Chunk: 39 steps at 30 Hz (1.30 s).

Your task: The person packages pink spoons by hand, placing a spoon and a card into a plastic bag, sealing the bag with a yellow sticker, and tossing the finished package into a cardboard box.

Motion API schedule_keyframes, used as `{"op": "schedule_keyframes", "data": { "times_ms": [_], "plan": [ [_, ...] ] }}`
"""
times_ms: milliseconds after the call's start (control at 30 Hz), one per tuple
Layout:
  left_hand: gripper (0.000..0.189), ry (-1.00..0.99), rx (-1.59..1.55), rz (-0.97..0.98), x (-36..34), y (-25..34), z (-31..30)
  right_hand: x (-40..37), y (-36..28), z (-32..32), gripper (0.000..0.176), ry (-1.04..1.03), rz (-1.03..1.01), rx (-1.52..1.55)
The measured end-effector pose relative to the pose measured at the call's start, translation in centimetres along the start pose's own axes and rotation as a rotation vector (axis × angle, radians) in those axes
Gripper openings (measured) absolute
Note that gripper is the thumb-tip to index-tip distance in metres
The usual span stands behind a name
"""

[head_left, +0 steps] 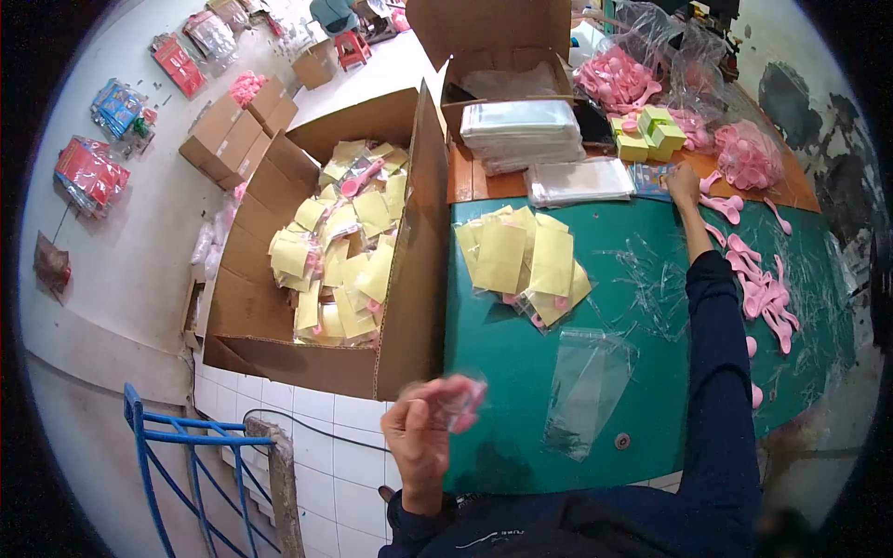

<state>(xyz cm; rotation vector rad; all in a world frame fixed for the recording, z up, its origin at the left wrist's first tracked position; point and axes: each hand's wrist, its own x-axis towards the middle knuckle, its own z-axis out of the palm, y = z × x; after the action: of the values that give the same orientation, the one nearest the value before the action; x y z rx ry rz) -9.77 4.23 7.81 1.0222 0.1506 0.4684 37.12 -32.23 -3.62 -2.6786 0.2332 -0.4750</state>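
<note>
My left hand (419, 432) is raised in front of the table's near left edge, fingers closed on a clear plastic bag with a pink item (462, 406) inside, blurred by motion. Far out to the right, my right hand (684, 184) has its fingers bent down at the edge of some blue printed cards (649, 179). Pink measuring spoons (722, 206) lie just beside that hand. Between the two hands, flat clear bags (588, 386) rest on the green table top (512, 409). Behind them is a pile of filled bags with pale yellow cards (502, 256).
A big open carton (414, 270) of similar filled bags stands left of the table. Stacks of clear bags (521, 130), small yellow-green boxes (646, 135) and bagged pink spoons (747, 156) line the back. A blue metal frame (191, 437) is at lower left.
</note>
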Motion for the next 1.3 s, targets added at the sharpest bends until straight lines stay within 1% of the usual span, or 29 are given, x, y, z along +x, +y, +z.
{"op": "schedule_keyframes", "data": {
  "times_ms": [67, 100, 133, 200, 233, 267, 300, 333, 367, 433, 533, 633, 667, 733, 767, 800, 833, 900, 933, 1000, 1033, 1133, 1233, 1300],
  "plan": [
    [0.033, 0.051, 0.154, 0.158, -0.6, -0.5, 0.6, -1.6, -1.8, -1.9, 0.035, 0.046, 0.079, -0.032],
    [0.034, 0.076, 0.228, 0.242, -0.9, -0.8, 0.8, -1.7, -1.7, -2.2, 0.034, 0.083, 0.065, -0.040],
    [0.033, 0.141, 0.190, 0.264, -1.1, -1.2, 0.9, -1.9, -1.7, -2.5, 0.033, 0.119, 0.047, -0.047],
    [0.034, 0.160, 0.479, 0.317, -1.6, -1.4, 1.1, -2.2, -2.3, -3.4, 0.031, 0.179, 0.041, -0.047],
    [0.034, 0.165, 0.626, 0.339, -1.8, -1.5, 1.3, -2.4, -2.6, -4.1, 0.032, 0.179, -0.013, 0.004],
    [0.027, 0.005, 0.748, 0.381, -1.9, -1.6, 1.9, -2.6, -2.9, -4.7, 0.032, 0.178, -0.067, 0.053],
    [0.024, -0.099, 0.927, 0.412, -2.3, -2.3, 2.3, -2.9, -2.7, -5.1, 0.032, 0.173, -0.118, 0.101],
    [0.023, -0.208, 1.103, 0.442, -2.8, -3.2, 2.7, -3.6, -2.9, -5.8, 0.033, 0.206, -0.259, 0.188],
    [0.026, -0.258, 1.097, 0.420, -3.4, -4.4, 3.1, -4.5, -2.8, -6.6, 0.032, 0.130, -0.280, 0.265],
    [0.034, -0.404, 1.217, 0.333, -4.5, -6.6, 3.0, -9.1, -5.3, -10.8, 0.029, -0.015, -0.295, 0.418],
    [0.042, -0.550, 1.264, 0.246, -4.9, -7.2, 2.9, -15.9, -7.7, -16.0, 0.026, -0.219, -0.235, 0.645],
    [0.044, -0.574, 1.382, 0.277, -3.2, -7.7, 1.5, -21.0, -8.1, -18.6, 0.026, -0.343, -0.260, 0.783],
    [0.039, -0.547, 1.418, 0.392, -2.2, -7.6, 1.7, -22.4, -7.8, -18.9, 0.026, -0.382, -0.250, 0.786],
    [0.037, -0.637, 1.463, 0.305, -1.1, -7.6, 1.8, -24.7, -7.4, -19.7, 0.024, -0.456, -0.235, 0.791],
    [0.036, -0.681, 1.484, 0.265, -0.6, -7.6, 1.8, -25.7, -7.6, -20.1, 0.023, -0.471, -0.235, 0.747],
    [0.035, -0.689, 1.446, 0.275, -0.3, -7.6, 1.7, -26.8, -7.8, -20.5, 0.021, -0.485, -0.233, 0.704],
    [0.036, -0.747, 1.415, 0.229, 0.0, -7.5, 1.4, -27.4, -7.8, -20.8, 0.020, -0.497, -0.232, 0.662],
    [0.036, -0.863, 1.350, 0.130, 0.6, -7.0, 0.7, -28.2, -7.2, -20.6, 0.016, -0.475, -0.368, 0.593],
    [0.034, -0.861, 1.259, 0.030, 0.9, -6.6, 0.6, -28.5, -7.2, -20.6, 0.015, -0.461, -0.437, 0.559],
    [0.030, -0.847, 1.073, -0.169, 1.4, -5.7, 0.8, -29.0, -8.2, -21.5, 0.012, -0.596, -0.300, 0.574],
    [0.028, -0.807, 0.908, -0.301, 1.6, -5.9, 0.5, -29.3, -9.0, -21.9, 0.010, -0.665, -0.232, 0.581],
    [0.023, -0.681, 0.416, -0.676, 2.1, -6.1, 0.1, -29.7, -10.3, -21.5, 0.011, -0.697, -0.222, 0.680],
    [0.027, -0.656, 0.328, -0.620, 2.0, -5.7, 0.7, -30.0, -11.2, -20.9, 0.012, -0.711, -0.254, 0.726],
    [0.030, -0.639, 0.261, -0.627, 1.9, -5.7, 0.8, -30.1, -11.7, -20.5, 0.012, -0.735, -0.257, 0.750]
  ]
}}
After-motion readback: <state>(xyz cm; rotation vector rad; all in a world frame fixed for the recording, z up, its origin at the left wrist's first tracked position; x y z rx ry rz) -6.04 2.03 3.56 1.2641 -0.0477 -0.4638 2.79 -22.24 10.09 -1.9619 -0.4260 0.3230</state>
